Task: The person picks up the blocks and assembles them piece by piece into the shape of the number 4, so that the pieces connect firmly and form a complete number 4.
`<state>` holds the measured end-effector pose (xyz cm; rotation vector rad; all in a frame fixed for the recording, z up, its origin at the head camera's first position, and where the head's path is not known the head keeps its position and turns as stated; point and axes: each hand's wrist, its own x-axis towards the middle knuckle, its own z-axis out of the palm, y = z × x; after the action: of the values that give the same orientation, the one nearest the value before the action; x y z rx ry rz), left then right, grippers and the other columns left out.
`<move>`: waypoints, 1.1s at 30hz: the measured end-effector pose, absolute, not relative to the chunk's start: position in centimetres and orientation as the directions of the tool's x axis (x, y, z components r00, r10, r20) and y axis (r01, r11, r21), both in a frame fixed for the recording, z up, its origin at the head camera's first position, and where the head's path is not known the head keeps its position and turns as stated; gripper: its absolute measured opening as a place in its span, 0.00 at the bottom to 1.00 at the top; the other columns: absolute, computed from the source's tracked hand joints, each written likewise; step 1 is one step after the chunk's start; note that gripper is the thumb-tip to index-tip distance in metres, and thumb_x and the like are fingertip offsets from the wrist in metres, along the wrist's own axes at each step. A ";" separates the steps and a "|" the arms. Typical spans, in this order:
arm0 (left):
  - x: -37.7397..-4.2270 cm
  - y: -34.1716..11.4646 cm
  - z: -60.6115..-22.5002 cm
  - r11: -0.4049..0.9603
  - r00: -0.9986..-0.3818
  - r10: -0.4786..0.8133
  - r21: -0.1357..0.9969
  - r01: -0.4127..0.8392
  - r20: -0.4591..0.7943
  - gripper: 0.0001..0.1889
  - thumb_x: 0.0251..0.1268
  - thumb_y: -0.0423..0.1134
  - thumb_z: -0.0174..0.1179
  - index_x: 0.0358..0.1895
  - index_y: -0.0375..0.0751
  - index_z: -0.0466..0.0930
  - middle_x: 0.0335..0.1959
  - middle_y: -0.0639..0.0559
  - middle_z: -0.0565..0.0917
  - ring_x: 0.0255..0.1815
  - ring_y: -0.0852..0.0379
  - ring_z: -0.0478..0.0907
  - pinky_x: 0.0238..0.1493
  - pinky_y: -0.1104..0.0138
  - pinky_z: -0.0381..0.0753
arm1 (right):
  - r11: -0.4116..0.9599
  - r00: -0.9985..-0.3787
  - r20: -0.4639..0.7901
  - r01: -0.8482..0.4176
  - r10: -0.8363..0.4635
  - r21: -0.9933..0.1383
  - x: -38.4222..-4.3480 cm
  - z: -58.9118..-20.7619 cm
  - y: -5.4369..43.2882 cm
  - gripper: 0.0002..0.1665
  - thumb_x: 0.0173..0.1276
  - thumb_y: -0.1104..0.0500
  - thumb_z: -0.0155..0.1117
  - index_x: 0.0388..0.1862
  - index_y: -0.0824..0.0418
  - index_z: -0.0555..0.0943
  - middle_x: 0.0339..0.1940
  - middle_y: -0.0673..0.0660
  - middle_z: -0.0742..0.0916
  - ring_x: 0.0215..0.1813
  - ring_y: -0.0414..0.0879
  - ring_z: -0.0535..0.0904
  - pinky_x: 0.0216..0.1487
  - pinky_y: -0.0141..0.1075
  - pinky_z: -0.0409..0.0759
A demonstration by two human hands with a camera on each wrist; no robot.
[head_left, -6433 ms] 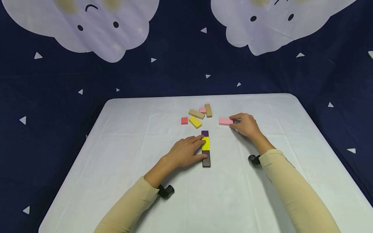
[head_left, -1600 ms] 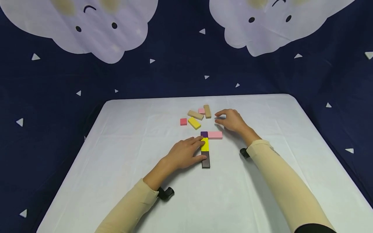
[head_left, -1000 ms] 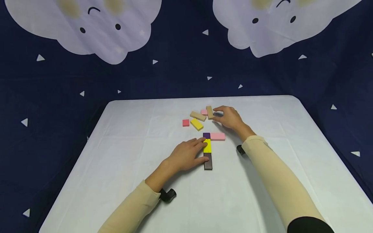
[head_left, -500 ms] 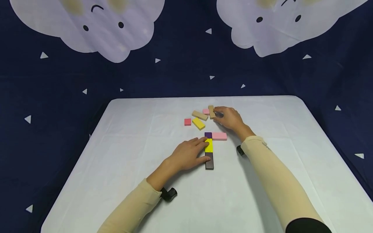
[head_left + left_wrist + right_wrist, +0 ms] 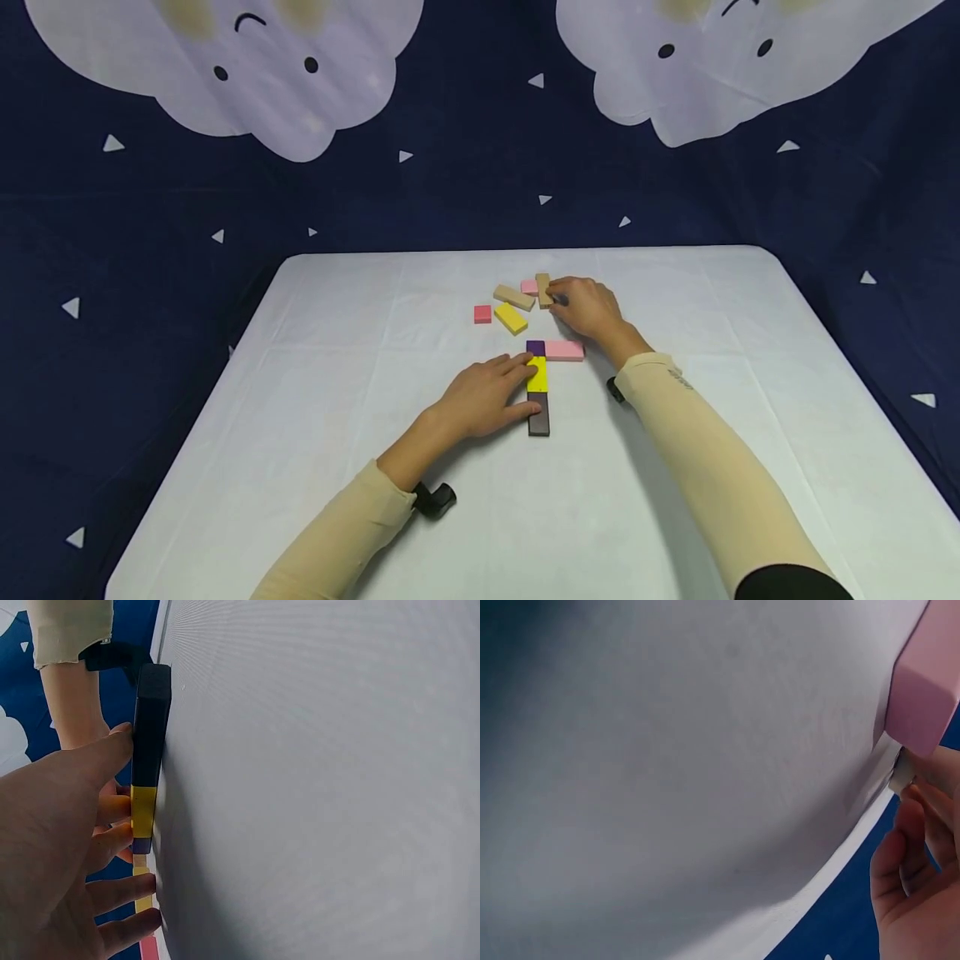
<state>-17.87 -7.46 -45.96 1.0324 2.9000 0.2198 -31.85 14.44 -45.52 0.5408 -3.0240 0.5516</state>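
In the head view, the wooden block (image 5: 542, 288) lies flat at upper center, pinched at its right edge by the fingertips of the right hand (image 5: 590, 308). A small pink block (image 5: 528, 287) adjoins its left side. Left of these lie a second wooden block (image 5: 513, 297), a loose yellow block (image 5: 511, 318) and a red block (image 5: 482, 314). At center, a purple block (image 5: 536, 347), column yellow block (image 5: 538, 379) and dark block (image 5: 538, 421) align; a long pink block (image 5: 564, 351) abuts the purple one. The left hand (image 5: 480, 398), fingers extended, touches this column. The hands are apart.
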 end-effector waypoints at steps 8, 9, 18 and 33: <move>-17.9 -7.6 -46.1 0.763 -0.772 0.636 0.150 0.629 0.005 0.35 0.65 0.69 0.46 0.69 0.52 0.68 0.73 0.54 0.62 0.68 0.50 0.65 0.61 0.54 0.70 | 0.877 -0.934 0.075 -0.355 -0.351 -0.324 -31.7 -45.6 14.2 0.21 0.64 0.52 0.68 0.55 0.56 0.83 0.65 0.51 0.77 0.64 0.56 0.72 0.59 0.53 0.70; -17.9 -7.6 -46.1 0.762 -0.772 0.636 0.150 0.630 0.007 0.35 0.65 0.69 0.46 0.69 0.52 0.68 0.73 0.53 0.62 0.68 0.50 0.65 0.61 0.54 0.70 | 0.876 -0.932 0.076 -0.359 -0.354 -0.323 -31.6 -45.6 14.2 0.22 0.64 0.52 0.68 0.56 0.56 0.83 0.64 0.51 0.78 0.63 0.56 0.72 0.59 0.53 0.70; -17.9 -7.7 -46.0 0.758 -0.768 0.640 0.152 0.635 0.020 0.36 0.65 0.70 0.45 0.69 0.52 0.68 0.72 0.53 0.63 0.68 0.49 0.65 0.60 0.54 0.70 | 0.861 -0.914 0.076 -0.402 -0.399 -0.312 -31.1 -45.2 14.3 0.22 0.63 0.52 0.69 0.55 0.57 0.83 0.63 0.52 0.79 0.62 0.56 0.74 0.59 0.53 0.70; -18.0 -7.8 -46.0 0.759 -0.770 0.638 0.162 0.631 0.009 0.37 0.65 0.70 0.45 0.69 0.52 0.67 0.73 0.53 0.62 0.69 0.49 0.64 0.62 0.54 0.69 | 0.824 -0.923 -0.037 -0.323 -0.383 -0.465 -31.8 -44.9 15.0 0.45 0.56 0.46 0.74 0.70 0.59 0.69 0.71 0.57 0.69 0.72 0.55 0.59 0.70 0.52 0.56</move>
<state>-18.00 -7.76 -45.97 1.0476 2.9027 0.2414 -31.78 14.98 -44.93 0.6073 -3.1226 0.7579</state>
